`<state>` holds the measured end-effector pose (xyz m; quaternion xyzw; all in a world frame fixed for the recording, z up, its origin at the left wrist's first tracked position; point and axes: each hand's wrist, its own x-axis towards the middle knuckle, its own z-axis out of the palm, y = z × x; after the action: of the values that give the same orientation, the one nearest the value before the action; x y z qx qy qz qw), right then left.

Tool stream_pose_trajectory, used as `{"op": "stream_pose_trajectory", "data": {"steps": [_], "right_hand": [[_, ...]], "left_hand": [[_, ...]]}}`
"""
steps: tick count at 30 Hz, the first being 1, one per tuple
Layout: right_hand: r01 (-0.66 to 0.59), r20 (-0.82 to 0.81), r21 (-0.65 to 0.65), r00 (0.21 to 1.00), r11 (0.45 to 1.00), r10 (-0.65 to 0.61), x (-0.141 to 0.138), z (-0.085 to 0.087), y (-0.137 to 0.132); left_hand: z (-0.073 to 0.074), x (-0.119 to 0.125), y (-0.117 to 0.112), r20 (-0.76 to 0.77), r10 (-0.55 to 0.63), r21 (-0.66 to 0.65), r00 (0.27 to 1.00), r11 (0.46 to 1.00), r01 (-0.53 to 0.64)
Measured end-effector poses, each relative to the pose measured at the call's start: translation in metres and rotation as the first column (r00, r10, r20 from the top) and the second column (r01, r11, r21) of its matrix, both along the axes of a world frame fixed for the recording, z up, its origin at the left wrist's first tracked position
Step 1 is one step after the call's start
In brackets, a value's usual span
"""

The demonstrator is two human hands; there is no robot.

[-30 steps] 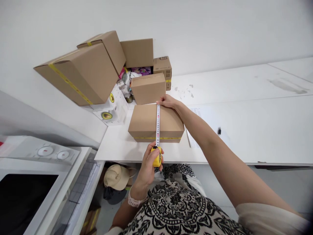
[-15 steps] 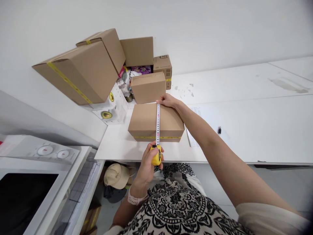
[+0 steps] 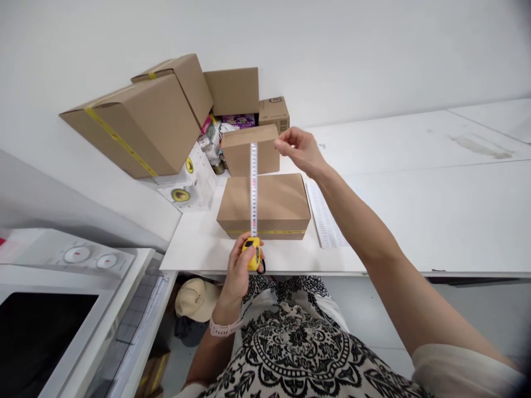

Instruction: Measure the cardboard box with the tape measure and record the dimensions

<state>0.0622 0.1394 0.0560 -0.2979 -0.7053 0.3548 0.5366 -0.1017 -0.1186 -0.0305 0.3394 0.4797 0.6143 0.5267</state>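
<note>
Head view | left hand (image 3: pixel 237 266) wrapped around yellow-and-black tape measure (image 3: pixel 254 262), nearside of brown oblong cardboard box (image 3: pixel 284 199) on white desk (image 3: pixel 191 246) | white printed blade (image 3: pixel 254 190) extended above box | right hand (image 3: pixel 306 152) near box's far right corner, fingers curled, off blade; fingertip contact unclear

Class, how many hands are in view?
2: the left hand holds the yellow tape measure in front of the nearest box; the right hand is right of the blade.
</note>
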Motion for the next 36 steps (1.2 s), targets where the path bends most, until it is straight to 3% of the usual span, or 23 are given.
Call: {"op": "stream_pose_trajectory", "data": {"steps": [2,3,5,7,8,10,12,13,15,17,22,26,28,31,34,36], "right_hand": [[0.066,-0.081,0.039,0.995,0.997,-0.063,0.019,0.01,-0.039],[0.135,-0.14,0.037,0.982,0.99,-0.128,0.029,0.007,-0.059],[0.335,-0.233,-0.053,0.912,0.941,-0.338,0.047,-0.019,-0.097],[0.485,-0.207,-0.221,0.824,0.846,-0.527,0.06,-0.064,-0.126],[0.468,-0.129,-0.307,0.842,0.829,-0.524,0.063,-0.089,-0.137],[0.386,0.035,-0.432,0.91,0.815,-0.412,0.065,-0.135,-0.154],[0.251,0.091,-0.482,0.967,0.839,-0.237,0.061,-0.163,-0.165],[0.2,0.1,-0.479,0.98,0.855,-0.173,0.058,-0.168,-0.169],[0.169,0.118,-0.43,0.984,0.887,-0.13,0.056,-0.163,-0.174],[0.219,0.149,-0.373,0.973,0.902,-0.174,0.059,-0.142,-0.177],[0.315,0.123,-0.389,0.949,0.866,-0.29,0.078,-0.091,-0.169],[0.325,0.108,-0.468,0.944,0.822,-0.312,0.078,-0.085,-0.144],[0.329,0.122,-0.467,0.943,0.821,-0.309,0.074,-0.086,-0.127],[0.372,0.223,-0.396,0.926,0.839,-0.305,0.069,-0.083,-0.1],[0.417,0.363,-0.227,0.875,0.88,-0.321,0.069,-0.074,-0.076],[0.37,0.395,-0.075,0.864,0.926,-0.314,0.068,-0.065,-0.06]], "left_hand": [[-0.008,-0.017,-0.002,-0.064,0.161,0.103,0.985,0.983,-0.154],[-0.013,-0.028,-0.002,-0.101,0.272,0.164,0.957,0.953,-0.254],[-0.024,-0.05,0.003,-0.173,0.491,0.285,0.854,0.855,-0.434],[-0.035,-0.069,0.013,-0.211,0.595,0.332,0.775,0.79,-0.516],[-0.041,-0.077,0.02,-0.203,0.601,0.319,0.773,0.787,-0.528],[-0.051,-0.087,0.035,-0.141,0.528,0.242,0.838,0.839,-0.488],[-0.054,-0.091,0.047,-0.071,0.439,0.183,0.896,0.888,-0.421],[-0.053,-0.091,0.05,-0.051,0.408,0.17,0.912,0.903,-0.395],[-0.043,-0.089,0.051,-0.037,0.362,0.169,0.932,0.921,-0.351],[-0.024,-0.087,0.044,-0.02,0.302,0.183,0.953,0.938,-0.294],[0.034,-0.085,0.027,0.022,0.187,0.148,0.982,0.971,-0.189],[0.064,-0.077,0.019,-0.005,0.208,0.081,0.978,0.975,-0.207],[0.073,-0.066,0.009,-0.026,0.192,0.074,0.981,0.979,-0.189],[0.078,-0.039,-0.01,0.005,0.025,-0.007,1.0,1.0,-0.025],[0.074,-0.008,-0.021,0.093,-0.146,-0.111,0.985,0.981,0.156],[0.07,0.009,-0.02,0.132,-0.177,-0.149,0.975,0.969,0.196]]}}
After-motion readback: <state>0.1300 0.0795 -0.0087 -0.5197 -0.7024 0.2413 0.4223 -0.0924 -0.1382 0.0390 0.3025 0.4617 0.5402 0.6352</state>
